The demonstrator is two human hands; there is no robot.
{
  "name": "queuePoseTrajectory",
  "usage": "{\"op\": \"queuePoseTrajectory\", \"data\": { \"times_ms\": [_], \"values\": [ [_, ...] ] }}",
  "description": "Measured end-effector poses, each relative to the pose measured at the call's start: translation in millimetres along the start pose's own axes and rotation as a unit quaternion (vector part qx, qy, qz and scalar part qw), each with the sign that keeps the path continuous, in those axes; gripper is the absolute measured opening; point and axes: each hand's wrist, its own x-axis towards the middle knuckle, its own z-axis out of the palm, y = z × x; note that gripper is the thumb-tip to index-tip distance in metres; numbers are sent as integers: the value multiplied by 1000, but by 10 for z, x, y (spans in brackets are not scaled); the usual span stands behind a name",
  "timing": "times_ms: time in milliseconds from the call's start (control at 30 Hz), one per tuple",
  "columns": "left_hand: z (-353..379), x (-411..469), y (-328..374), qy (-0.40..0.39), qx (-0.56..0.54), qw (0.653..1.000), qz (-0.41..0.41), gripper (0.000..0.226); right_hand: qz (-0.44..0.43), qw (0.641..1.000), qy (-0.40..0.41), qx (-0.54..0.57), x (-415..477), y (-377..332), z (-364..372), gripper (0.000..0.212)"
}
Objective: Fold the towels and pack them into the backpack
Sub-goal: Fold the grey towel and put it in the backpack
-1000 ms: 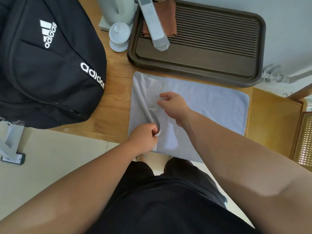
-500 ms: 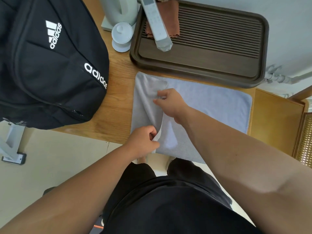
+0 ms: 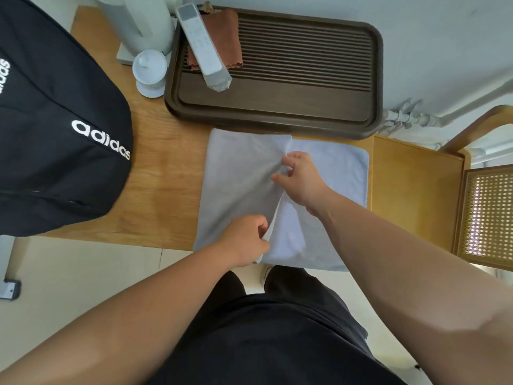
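A pale grey towel (image 3: 336, 173) lies on the wooden table (image 3: 161, 190), its near edge hanging over the table's front. Its left part is folded over toward the right. My left hand (image 3: 245, 240) pinches the near end of the folded flap's edge. My right hand (image 3: 301, 180) pinches the same edge farther back, near the towel's middle. A black backpack (image 3: 55, 129) with white lettering stands at the left end of the table, apart from the towel.
A dark wooden slatted tray (image 3: 277, 107) sits right behind the towel, holding a brown cloth (image 3: 226, 34) and a white remote-like device (image 3: 205, 56). A white lidded cup (image 3: 150, 70) and white kettle (image 3: 138, 20) stand behind left. A wooden chair (image 3: 416, 190) is at the right.
Both hands have drawn the towel's left flap to the right across the towel, so the folded part is now much wider. The right hand moved right and slightly back.
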Motion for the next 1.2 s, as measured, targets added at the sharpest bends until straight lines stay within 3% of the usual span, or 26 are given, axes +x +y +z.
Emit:
{"op": "queuePoseTrajectory", "data": {
  "times_ms": [200,400,600,700,767,800,933,1033,1200],
  "values": [
    [154,60,85,-2,1,999,-37,9,-41,999,-29,-20,21,91,-40,53],
    [177,-2,279,10,-107,992,-68,11,-69,997,14,-9,-82,160,-164,58],
    [358,30,425,-66,-88,992,-59,17,-27,996,4,-83,-114,444,-281,72],
    [316,119,392,75,20,997,-31,20,-46,979,32,-196,-181,534,-291,78],
    [211,181,302,194,142,971,7,39,-71,956,26,-284,-228,576,-247,86],
    [154,226,240,214,199,956,15,56,-77,943,9,-324,-242,598,-214,94],
    [-7,436,-103,78,334,939,-17,119,-57,897,-75,-432,-223,692,-74,128],
    [-57,468,-290,53,343,938,-5,133,-48,898,-70,-432,-217,690,24,139],
    [-272,420,-560,67,345,936,-10,137,-45,903,-58,-423,-202,446,316,139]
  ]
}}
